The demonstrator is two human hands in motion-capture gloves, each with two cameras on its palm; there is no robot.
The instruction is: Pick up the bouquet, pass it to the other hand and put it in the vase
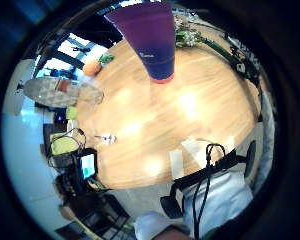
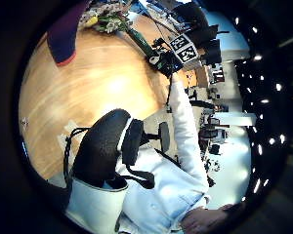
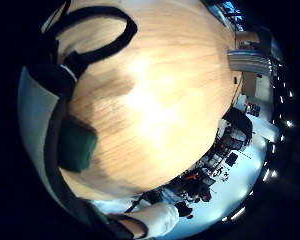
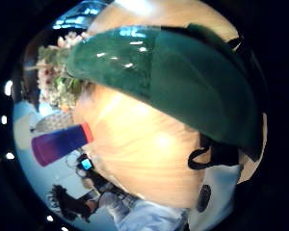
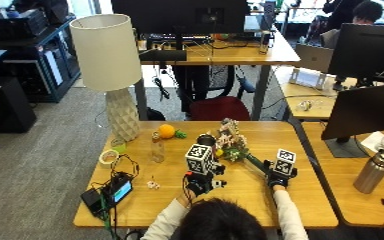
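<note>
Desk (image 5: pixel 258 200): wooden, carries everything below.
Lamp (image 5: pixel 109 60): far back, left of both hands.
Bouquet (image 5: pixel 235 147): stem end in the right fingers, flower heads slanting away toward the vase.
Vase (image 5: pixel 205 140): upright just beyond the left hand.
Right hand (image 5: pixel 276 179): fingers wrapped round the green stem wrap.
Left hand (image 5: pixel 200 182): low over the desk, nothing held; finger spread unclear.
</note>
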